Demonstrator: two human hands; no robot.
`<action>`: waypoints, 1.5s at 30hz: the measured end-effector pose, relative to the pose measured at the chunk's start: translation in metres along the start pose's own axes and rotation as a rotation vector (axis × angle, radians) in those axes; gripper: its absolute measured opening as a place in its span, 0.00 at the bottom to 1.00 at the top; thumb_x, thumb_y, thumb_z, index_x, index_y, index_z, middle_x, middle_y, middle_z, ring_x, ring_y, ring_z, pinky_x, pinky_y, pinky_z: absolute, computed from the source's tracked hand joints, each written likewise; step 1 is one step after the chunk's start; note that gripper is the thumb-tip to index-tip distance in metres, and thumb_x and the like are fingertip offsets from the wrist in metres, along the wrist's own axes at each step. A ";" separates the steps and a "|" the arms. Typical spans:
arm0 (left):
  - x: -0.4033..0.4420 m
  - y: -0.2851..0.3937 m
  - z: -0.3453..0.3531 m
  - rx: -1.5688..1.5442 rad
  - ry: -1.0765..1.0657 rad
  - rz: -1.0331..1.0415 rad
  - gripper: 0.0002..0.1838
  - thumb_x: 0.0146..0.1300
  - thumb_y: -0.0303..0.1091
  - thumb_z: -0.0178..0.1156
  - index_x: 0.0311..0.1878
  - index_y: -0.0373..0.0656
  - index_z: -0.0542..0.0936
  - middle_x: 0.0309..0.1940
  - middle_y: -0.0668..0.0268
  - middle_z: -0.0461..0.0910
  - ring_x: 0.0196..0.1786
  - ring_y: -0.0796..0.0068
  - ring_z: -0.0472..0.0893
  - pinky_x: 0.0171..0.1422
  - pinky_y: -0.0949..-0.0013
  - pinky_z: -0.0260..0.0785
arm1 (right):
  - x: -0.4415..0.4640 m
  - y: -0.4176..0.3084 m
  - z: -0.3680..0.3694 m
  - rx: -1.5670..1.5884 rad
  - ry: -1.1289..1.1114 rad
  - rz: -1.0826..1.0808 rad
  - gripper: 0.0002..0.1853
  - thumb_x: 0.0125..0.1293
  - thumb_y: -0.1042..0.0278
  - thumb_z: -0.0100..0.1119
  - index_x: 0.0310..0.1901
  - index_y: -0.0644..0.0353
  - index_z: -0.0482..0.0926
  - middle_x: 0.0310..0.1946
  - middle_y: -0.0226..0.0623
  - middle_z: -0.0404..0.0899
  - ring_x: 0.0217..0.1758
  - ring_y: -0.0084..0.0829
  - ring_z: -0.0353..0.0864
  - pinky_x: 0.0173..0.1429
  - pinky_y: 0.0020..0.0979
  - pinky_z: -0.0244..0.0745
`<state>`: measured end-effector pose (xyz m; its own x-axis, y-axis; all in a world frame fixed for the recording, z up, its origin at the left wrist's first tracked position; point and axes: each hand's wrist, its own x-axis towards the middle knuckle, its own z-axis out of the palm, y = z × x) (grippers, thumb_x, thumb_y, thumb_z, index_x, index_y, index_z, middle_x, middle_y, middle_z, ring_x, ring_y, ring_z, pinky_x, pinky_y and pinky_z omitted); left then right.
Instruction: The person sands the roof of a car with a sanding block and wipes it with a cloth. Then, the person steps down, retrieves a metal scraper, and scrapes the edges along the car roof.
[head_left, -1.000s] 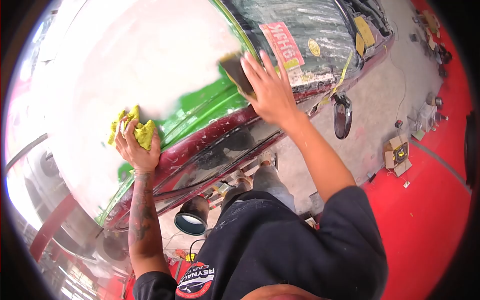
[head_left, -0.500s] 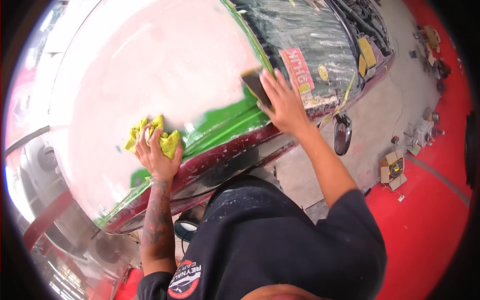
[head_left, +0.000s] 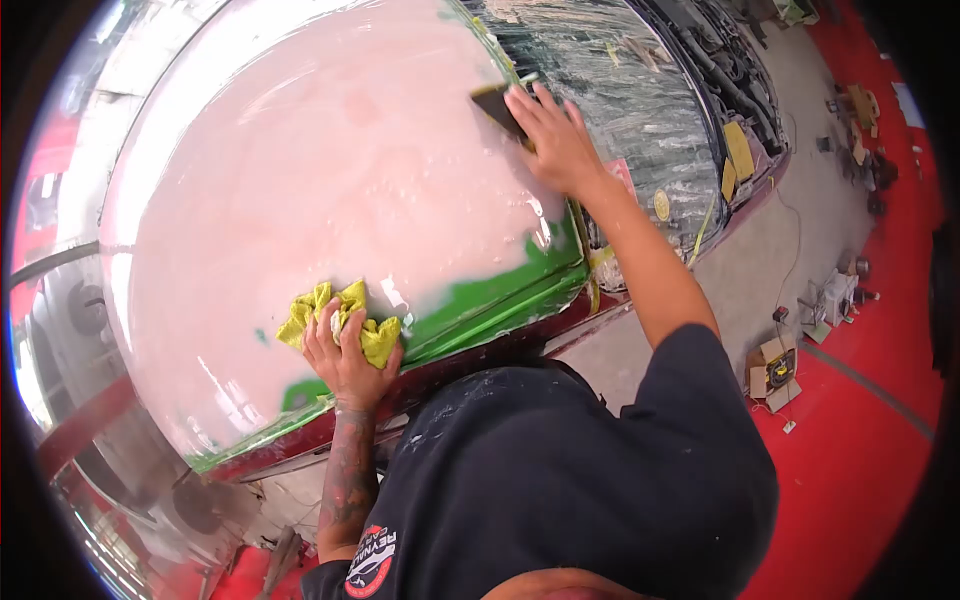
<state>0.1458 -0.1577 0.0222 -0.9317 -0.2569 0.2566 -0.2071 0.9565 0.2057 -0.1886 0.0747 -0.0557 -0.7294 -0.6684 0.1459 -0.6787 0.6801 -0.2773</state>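
Observation:
A car roof (head_left: pixel 300 180), coated pale pink with green along its near side, spreads in front of me. My left hand (head_left: pixel 355 365) presses a crumpled yellow cloth (head_left: pixel 381 342) against the roof near the green edge. Further up and to the right, my right hand (head_left: pixel 560 140) lies over a dark, flat block (head_left: pixel 497 108) with a yellowish edge, its fingers on top. That block rests on the pink surface beside the windshield edge. The palm hides part of it. Wet shine and droplets show on the roof between the hands.
Right of the roof is the streaked windshield (head_left: pixel 620 110) with a yellow round sticker (head_left: pixel 661 206). An open cardboard box (head_left: pixel 772 372) stands on the floor by the red area (head_left: pixel 830 470). A cable runs over the grey floor. Another vehicle is at the lower left.
The right hand and block have moved up along the windshield side of the roof. The left hand and cloth appear further right and lower. The view has shifted, and my body now covers the bucket.

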 end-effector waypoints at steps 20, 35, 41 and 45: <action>-0.004 -0.005 0.003 -0.003 -0.001 -0.002 0.30 0.51 0.55 0.75 0.55 0.56 0.76 0.63 0.57 0.72 0.67 0.41 0.69 0.68 0.34 0.58 | 0.055 0.003 0.003 0.098 -0.032 -0.021 0.36 0.70 0.51 0.58 0.77 0.51 0.61 0.80 0.33 0.57 0.84 0.41 0.51 0.80 0.61 0.46; -0.009 -0.005 0.000 -0.003 -0.034 -0.047 0.27 0.55 0.57 0.69 0.56 0.61 0.77 0.63 0.62 0.72 0.67 0.41 0.70 0.67 0.33 0.58 | 0.367 0.020 0.058 0.224 -0.076 0.086 0.39 0.74 0.41 0.46 0.77 0.61 0.59 0.79 0.42 0.57 0.83 0.41 0.53 0.83 0.51 0.47; -0.009 -0.005 0.002 -0.017 -0.032 -0.049 0.28 0.55 0.57 0.69 0.57 0.60 0.77 0.64 0.61 0.71 0.67 0.41 0.70 0.67 0.33 0.58 | 0.235 0.035 0.053 0.150 0.034 -0.104 0.34 0.74 0.50 0.52 0.78 0.52 0.59 0.80 0.34 0.57 0.83 0.38 0.54 0.80 0.54 0.49; -0.008 -0.005 0.002 -0.023 -0.020 -0.046 0.27 0.55 0.57 0.69 0.56 0.61 0.77 0.63 0.61 0.72 0.67 0.41 0.70 0.67 0.33 0.59 | 0.126 0.017 0.013 0.106 -0.007 -0.074 0.35 0.73 0.51 0.54 0.77 0.53 0.59 0.80 0.34 0.57 0.82 0.39 0.56 0.80 0.55 0.51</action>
<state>0.1536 -0.1599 0.0177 -0.9273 -0.2975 0.2272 -0.2433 0.9402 0.2384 -0.2911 -0.0023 -0.0546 -0.6771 -0.7175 0.1632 -0.7171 0.5937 -0.3650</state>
